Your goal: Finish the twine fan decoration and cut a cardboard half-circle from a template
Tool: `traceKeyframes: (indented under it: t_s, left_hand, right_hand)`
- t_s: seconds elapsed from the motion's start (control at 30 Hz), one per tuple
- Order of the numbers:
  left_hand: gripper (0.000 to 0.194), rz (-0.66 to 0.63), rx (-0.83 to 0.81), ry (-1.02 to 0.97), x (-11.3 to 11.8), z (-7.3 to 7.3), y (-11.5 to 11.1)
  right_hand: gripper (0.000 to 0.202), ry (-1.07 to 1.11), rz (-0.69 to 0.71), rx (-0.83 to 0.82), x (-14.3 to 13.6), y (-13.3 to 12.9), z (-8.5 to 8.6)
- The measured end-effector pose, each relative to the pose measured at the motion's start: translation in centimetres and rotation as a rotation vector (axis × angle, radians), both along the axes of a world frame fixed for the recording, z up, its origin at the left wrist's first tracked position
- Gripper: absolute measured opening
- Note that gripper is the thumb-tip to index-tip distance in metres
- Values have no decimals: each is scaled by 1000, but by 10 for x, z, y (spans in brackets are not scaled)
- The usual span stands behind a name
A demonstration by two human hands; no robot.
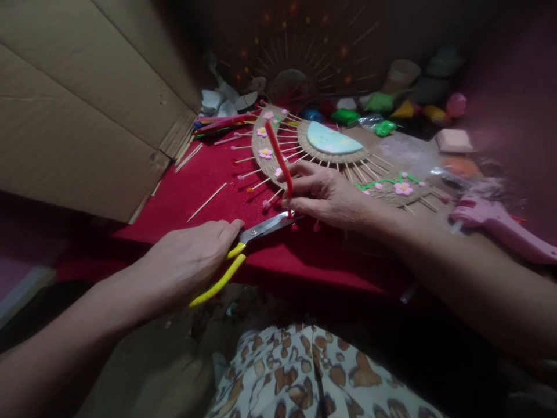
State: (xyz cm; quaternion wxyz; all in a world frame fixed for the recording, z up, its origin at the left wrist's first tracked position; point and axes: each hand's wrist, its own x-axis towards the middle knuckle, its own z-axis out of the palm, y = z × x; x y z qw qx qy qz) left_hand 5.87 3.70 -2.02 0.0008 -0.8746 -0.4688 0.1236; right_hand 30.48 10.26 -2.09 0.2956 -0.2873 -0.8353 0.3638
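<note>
My left hand is wrapped round the yellow handles of a pair of scissors, whose metal blades point right. In my right hand a red fuzzy strip is pinched between thumb and fingers. It stands roughly upright, and its lower end is at the scissor blades near the tips. Behind my right hand lies a half-round fan-like craft of twine, thin sticks and pink flowers, with a pale blue half disc at its centre. My right hand hides part of it.
Loose sticks lie on the red cloth. A cardboard box stands at the left. Coloured clay packs line the back. At the right is a pink glue gun. The table's front edge runs below my hands.
</note>
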Motion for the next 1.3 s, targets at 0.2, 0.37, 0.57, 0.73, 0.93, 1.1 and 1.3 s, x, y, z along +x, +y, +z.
traceKeyframes:
  t_s: [0.2,0.37,0.57,0.73,0.93,1.1,1.3]
  left_hand:
    - [29,-79,50,8,0,-4,6]
    - [32,-106,123,64,2,-3,8]
    - [34,-113,147,130,4,1,10]
    - [28,-114,130,110,3,-3,15]
    - [34,7,287,130,-27,10,21]
    - [49,515,367,101,-62,13,59]
    - [67,499,356,-19,-75,7,101]
  right_hand:
    - [15,21,11,-19,0,1,-1]
    - [14,20,11,-46,1,1,1]
    - [13,-4,7,-51,-1,0,0]
    - [12,11,-29,-148,-2,0,-3]
    - [11,87,-221,-143,0,7,1]
    - [12,119,-296,-308,-2,9,3]
    - [16,58,-213,-376,0,2,6]
